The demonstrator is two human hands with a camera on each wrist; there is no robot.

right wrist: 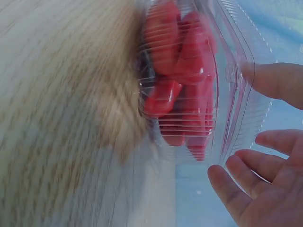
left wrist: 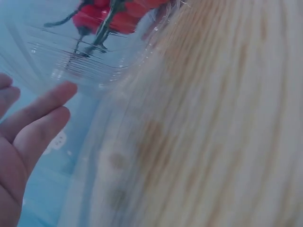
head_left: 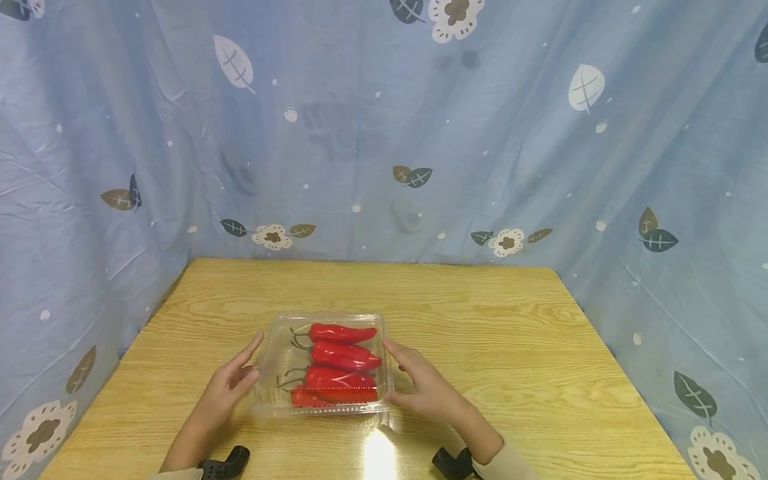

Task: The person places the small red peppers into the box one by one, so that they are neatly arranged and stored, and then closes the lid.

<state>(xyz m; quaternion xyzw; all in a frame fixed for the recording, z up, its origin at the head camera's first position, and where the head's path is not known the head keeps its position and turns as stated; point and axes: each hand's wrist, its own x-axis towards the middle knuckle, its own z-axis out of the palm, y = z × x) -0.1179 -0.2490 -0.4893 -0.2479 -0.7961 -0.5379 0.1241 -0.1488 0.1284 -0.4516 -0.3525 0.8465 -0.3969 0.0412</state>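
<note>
A clear plastic clamshell box [head_left: 271, 373] with a ridged rim sits on the wooden table. Several red peppers [head_left: 345, 356] with green stems lie side by side inside it, stems toward the left. My left hand [head_left: 225, 390] is beside the box's left side, fingers extended and a small gap showing in the left wrist view. At the opposite side is my right hand [head_left: 427, 392], its fingers spread along the edge. The right thumb [right wrist: 274, 82] appears to touch the rim; whether the other fingers touch it I cannot tell.
The light wooden table [head_left: 492, 333] extends around the box, with a bright glare spot near its front. A blue curtain [head_left: 360, 133] with leaf and flower prints encloses the back and both sides. Dark straps [head_left: 225, 463] are on both wrists.
</note>
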